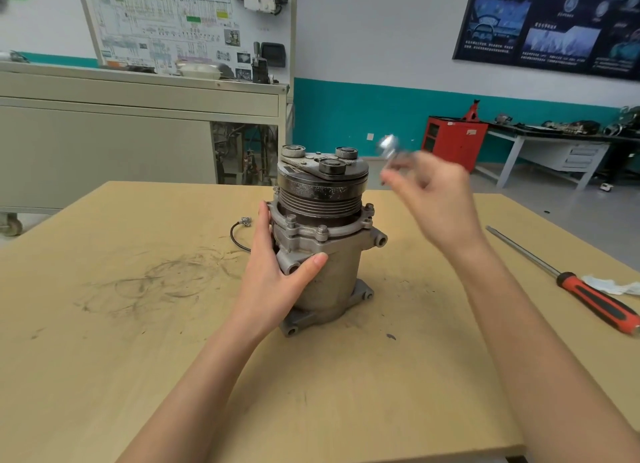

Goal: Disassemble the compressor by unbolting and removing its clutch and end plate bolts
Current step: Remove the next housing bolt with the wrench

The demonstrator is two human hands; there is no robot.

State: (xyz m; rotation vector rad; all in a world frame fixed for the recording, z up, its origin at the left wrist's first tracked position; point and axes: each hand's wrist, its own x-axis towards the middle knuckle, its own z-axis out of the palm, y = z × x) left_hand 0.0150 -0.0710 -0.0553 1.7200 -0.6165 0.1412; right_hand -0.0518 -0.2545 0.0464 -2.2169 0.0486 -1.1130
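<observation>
Grey cast-metal compressor [323,251] is standing upright mid-table, left hand [277,265] clasping its body, right hand [429,203] pinching a blurred shiny metal piece [388,146] beside the clutch; bracing firmly should be helping.

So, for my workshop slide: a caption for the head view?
Left hand steadies the upright compressor on the table while the right hand lifts a small, blurred metal part.

red cabinet [455,143] by far wall, white rag [611,285] on wooden table [104,324] r edge.
</observation>
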